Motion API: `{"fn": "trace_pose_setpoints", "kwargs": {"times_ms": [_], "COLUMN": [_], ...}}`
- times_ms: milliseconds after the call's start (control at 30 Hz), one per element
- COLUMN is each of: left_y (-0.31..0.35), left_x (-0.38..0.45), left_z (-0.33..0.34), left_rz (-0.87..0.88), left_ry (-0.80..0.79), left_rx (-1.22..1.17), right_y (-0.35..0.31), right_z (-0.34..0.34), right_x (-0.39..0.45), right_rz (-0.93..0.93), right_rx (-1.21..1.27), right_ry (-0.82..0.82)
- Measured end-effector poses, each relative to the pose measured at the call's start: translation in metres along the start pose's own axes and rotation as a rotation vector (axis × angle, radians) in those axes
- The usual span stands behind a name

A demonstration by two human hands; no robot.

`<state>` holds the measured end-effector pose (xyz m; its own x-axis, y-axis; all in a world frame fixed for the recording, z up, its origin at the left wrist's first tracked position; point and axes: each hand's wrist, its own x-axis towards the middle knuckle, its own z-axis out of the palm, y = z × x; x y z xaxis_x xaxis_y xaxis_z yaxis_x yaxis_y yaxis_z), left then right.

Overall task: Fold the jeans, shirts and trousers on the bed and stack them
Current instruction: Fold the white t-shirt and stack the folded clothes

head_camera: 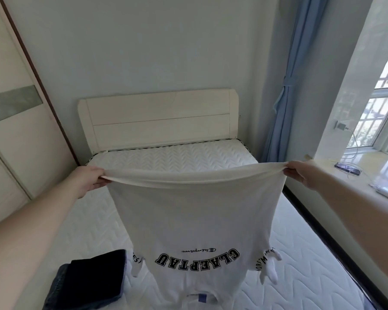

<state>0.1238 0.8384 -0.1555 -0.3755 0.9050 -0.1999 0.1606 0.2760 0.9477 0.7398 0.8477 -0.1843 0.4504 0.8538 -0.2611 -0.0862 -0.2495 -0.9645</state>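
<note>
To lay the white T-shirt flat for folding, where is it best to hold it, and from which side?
Probably as now: the white T-shirt hangs upside down, collar toward the person. The left hand and right hand pinch the two hem corners from the outer sides, so the hem is stretched and the body hangs smooth above the mattress.

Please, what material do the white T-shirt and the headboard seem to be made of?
White T-shirt: probably soft cotton jersey with a matte finish; it sags and drapes between both hands. Headboard: apparently wood or wood board painted cream, slightly glossy, with straight panel seams.
</note>
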Motion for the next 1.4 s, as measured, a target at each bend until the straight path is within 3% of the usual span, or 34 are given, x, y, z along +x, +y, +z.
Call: {"fn": "trace_pose_setpoints", "kwargs": {"times_ms": [200,433,600,733,967,1133,1400], "left_y": [0.043,0.114,0.101,0.043,-0.124,-0.235,-0.349], "left_x": [0.047,0.085,0.094,0.087,0.048,-0.005,-0.086], "left_z": [0.036,0.056,0.055,0.061,0.069,0.071,0.072], "left_rz": [0.016,0.223,0.166,0.047,-0.066,-0.234,-0.342], "left_ry": [0.019,0.065,0.071,0.070,0.128,0.127,0.106], "left_rx": [-0.082,-0.129,-0.199,-0.207,-0.109,-0.087,0.147], "right_y": [-0.030,-0.079,-0.059,-0.012,0.118,0.214,0.317], "right_z": [0.040,0.079,0.071,0.062,0.023,-0.011,-0.039], "right_x": [0.049,0.098,0.117,0.112,0.076,0.034,-0.024], "right_rz": [-0.087,-0.172,-0.143,-0.062,0.176,0.312,0.480], "right_rx": [0.002,0.072,0.113,0.094,0.043,-0.137,-0.205], "right_ry": [0.038,0.068,0.020,-0.010,0.002,0.051,0.098]}}
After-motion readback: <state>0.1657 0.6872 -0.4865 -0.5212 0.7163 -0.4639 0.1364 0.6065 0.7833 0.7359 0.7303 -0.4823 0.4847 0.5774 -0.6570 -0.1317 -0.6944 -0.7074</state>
